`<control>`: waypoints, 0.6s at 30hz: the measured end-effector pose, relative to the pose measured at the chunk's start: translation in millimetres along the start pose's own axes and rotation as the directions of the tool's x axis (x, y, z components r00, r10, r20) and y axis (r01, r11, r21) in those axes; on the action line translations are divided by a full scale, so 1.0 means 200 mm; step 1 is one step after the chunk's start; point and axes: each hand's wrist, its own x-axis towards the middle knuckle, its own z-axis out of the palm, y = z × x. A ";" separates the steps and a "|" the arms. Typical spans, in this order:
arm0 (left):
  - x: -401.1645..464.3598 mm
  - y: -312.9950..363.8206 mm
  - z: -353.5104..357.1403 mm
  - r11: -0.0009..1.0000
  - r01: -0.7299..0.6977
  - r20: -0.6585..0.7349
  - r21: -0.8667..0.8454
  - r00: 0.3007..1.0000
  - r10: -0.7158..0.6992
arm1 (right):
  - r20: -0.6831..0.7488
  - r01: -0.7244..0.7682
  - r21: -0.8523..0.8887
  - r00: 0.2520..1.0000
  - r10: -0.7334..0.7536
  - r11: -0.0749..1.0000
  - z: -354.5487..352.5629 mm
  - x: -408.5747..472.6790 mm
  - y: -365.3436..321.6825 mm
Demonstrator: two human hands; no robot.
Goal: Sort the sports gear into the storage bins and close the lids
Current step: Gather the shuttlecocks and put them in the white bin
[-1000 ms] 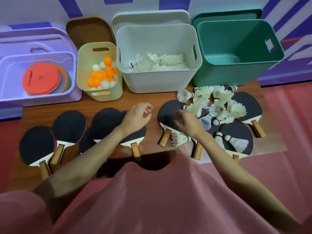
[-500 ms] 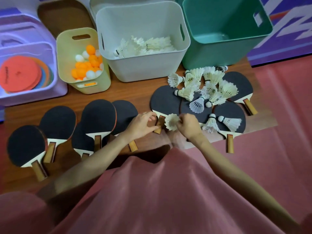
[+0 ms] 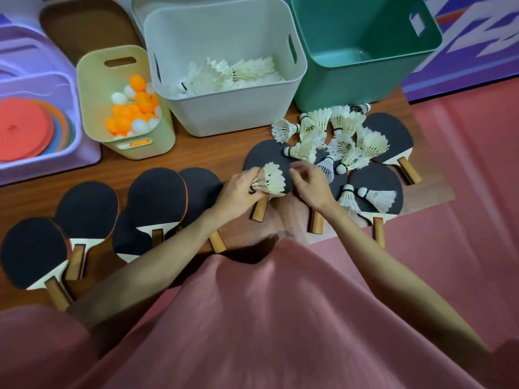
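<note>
Nearest the viewer, a pink garment fills the lower view, with two bare forearms reaching forward over a wooden table (image 3: 196,153). The left hand (image 3: 238,192) grips a white shuttlecock (image 3: 269,179) by its base, fingers curled around it, feathers fanning rightward. Just beside it, the right hand (image 3: 311,183) hovers with loosely bent fingers, holding nothing. Black table tennis paddles (image 3: 90,206) lie across the table. Beyond the right hand sits a loose heap of shuttlecocks (image 3: 337,136) on more paddles. Farther back stand a white bin (image 3: 224,116) partly filled with shuttlecocks, an empty green bin (image 3: 365,88), and a yellow bin (image 3: 92,88) of balls. The shuttlecock sorting appears underway; next, the held one likely needs lifting into the white bin.
</note>
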 end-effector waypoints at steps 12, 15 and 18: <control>0.10 -0.06 -0.07 0.974 0.212 0.057 0.076 0.975 -0.216 | -0.220 -0.216 -0.151 0.959 0.180 0.965 0.01 0.33 0.06; 0.11 -0.11 -0.08 0.969 0.219 0.080 0.110 0.970 -0.229 | -0.308 -0.073 -0.054 0.950 0.053 0.996 0.02 0.29 0.00; 0.12 -0.15 -0.09 0.964 0.229 0.084 0.137 0.967 -0.242 | -0.325 0.153 0.004 0.935 -0.144 0.988 0.00 0.22 -0.07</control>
